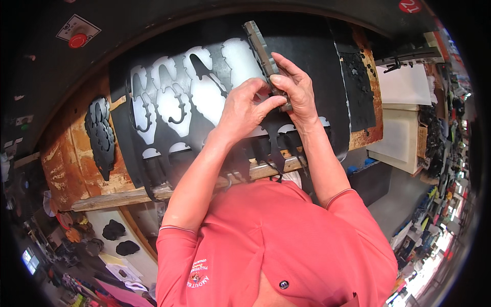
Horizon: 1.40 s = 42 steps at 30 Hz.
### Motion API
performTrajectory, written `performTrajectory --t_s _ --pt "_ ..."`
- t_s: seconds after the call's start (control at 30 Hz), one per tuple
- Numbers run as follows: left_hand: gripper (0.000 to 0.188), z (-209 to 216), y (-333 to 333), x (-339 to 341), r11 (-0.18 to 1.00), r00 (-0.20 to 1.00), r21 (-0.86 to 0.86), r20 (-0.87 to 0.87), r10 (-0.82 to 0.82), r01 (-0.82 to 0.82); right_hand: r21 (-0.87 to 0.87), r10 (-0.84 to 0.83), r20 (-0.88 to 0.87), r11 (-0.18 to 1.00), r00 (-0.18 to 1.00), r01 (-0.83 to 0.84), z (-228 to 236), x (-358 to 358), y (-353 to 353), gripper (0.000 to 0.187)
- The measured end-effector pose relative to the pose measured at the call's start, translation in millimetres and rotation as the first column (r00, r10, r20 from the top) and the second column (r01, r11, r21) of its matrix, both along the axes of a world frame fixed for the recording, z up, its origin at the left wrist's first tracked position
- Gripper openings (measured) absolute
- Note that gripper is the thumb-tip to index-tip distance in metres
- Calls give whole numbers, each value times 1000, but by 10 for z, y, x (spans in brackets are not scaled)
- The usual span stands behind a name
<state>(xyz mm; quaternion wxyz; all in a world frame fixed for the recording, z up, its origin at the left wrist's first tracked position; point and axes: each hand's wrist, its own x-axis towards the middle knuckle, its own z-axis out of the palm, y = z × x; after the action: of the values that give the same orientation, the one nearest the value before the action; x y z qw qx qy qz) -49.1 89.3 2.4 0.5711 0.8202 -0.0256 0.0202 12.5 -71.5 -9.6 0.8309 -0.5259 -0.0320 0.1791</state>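
Observation:
Both hands are raised over a black sheet point(317, 56) of material, holding a cutting die point(260, 43) on edge. The die is a long, narrow, grey-brown metal form seen from its side. My left hand point(245, 107) has thumb and fingers closed at its lower part. My right hand point(296, 89) grips it from the right, thumb on its face. Below the hands, a row of shoe-upper-shaped holes point(207, 97) in the sheet shows a pale surface beneath. Narrow black strips hang across some holes. What the left fingertips touch inside is hidden.
A dark, shoe-upper-shaped form point(101, 133) with cut-outs lies on the worn brown board point(71, 163) at left. A red push button point(77, 40) sits on the dark machine above. Black scraps point(358, 82) lie at right, beside a pale cabinet point(396, 135). A wooden bar point(117, 198) runs along the front.

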Motion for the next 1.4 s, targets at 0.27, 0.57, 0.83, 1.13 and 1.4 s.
performTrajectory --t_s 0.27,0.57,0.83,1.13,1.4 --pt "23 -51 93 -70 954 979 -248 -156 130 -166 106 5 -46 994 999 -1 -28 32 -54 63" --pt "17 223 750 -529 873 864 -3 -149 482 -487 87 -36 -18 996 999 38 -40 20 -19 66" --pt "14 322 965 -935 803 804 -42 -42 594 -595 109 -51 -35 993 998 54 -25 -27 -39 69" --pt "22 -14 3032 -1881 621 642 197 59 765 -759 58 -26 3 998 1000 26 -14 -14 -28 71" --pt "34 -55 3165 -2055 52 525 710 468 711 -702 -333 -70 331 925 941 186 71 64 -335 73"
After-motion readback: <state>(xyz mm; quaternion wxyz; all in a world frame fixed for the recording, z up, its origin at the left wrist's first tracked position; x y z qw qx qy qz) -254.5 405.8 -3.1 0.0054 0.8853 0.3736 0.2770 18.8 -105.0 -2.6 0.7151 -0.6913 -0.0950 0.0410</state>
